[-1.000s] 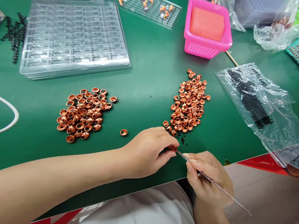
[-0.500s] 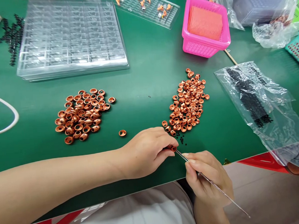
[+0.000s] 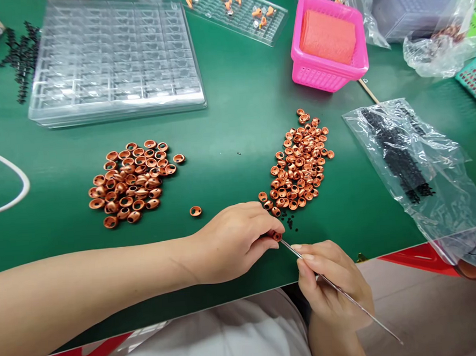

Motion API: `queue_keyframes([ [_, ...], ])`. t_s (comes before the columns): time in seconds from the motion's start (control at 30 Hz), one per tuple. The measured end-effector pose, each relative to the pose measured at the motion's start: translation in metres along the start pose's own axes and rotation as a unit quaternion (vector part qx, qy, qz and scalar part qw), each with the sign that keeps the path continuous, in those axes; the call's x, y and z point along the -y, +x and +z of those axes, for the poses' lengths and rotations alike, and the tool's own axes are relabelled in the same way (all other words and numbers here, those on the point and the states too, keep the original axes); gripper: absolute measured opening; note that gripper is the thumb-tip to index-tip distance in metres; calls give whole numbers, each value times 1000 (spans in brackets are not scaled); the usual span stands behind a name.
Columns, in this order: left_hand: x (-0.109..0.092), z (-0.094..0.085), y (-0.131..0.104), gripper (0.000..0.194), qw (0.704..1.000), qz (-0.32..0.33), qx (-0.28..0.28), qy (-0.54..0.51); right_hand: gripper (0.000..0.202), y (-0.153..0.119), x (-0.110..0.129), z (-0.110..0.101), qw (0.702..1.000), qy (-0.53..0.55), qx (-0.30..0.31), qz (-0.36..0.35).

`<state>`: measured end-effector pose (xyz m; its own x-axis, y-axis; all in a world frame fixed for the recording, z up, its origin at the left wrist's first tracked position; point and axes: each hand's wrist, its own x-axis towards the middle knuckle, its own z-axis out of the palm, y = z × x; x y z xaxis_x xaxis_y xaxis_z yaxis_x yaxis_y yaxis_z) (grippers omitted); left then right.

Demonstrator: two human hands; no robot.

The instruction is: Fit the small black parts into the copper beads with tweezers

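Between its thumb and fingers, my left hand (image 3: 237, 242) pinches a small copper-coloured cup-shaped part (image 3: 276, 236), mostly covered by the fingers. My right hand (image 3: 337, 285) grips a thin metal rod-like tool (image 3: 350, 298) like a pen, its upper tip touching that part. Just beyond the fingertips lie tiny black bits (image 3: 290, 222). A pile of similar copper parts (image 3: 301, 163) sits above my hands. Another copper pile (image 3: 127, 182) lies to the left, with a single copper part (image 3: 195, 211) apart from it.
Stacked clear plastic trays (image 3: 113, 62) stand at the back left, beside black strips (image 3: 21, 57). A pink basket (image 3: 328, 78) holds an orange-red roll. Right of it lies a clear bag (image 3: 434, 160) with black strips. A flat tray (image 3: 248, 16) carries orange pieces.
My right hand and the tool have shifted very slightly to the right. The left hand keeps its pinch on the copper part; the piles look the same.
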<state>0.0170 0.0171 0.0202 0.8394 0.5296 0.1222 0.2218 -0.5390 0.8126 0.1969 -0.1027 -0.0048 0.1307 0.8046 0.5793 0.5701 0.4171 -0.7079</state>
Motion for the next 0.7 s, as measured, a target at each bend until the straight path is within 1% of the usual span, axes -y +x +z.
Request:
queue_keyframes([
  [0.17, 0, 0, 0, 10, 1000, -2, 3, -1, 38, 0, 0, 0, 1000, 0, 15, 5],
  [0.3, 1, -1, 0, 10, 1000, 4, 2, 3, 39, -2, 0, 0, 1000, -3, 15, 9],
  [0.43, 5, 3, -1, 12, 999, 37, -10, 16, 38, -3, -1, 0, 1000, 0, 14, 24],
  [0.53, 6, 6, -2, 15, 997, 70, -23, 31, 36, -1, -1, -3, 999, 0, 27, 36],
  [0.7, -2, 3, -3, 15, 994, 86, -1, 60, 30, 2, -1, -12, 998, 7, 43, 42],
])
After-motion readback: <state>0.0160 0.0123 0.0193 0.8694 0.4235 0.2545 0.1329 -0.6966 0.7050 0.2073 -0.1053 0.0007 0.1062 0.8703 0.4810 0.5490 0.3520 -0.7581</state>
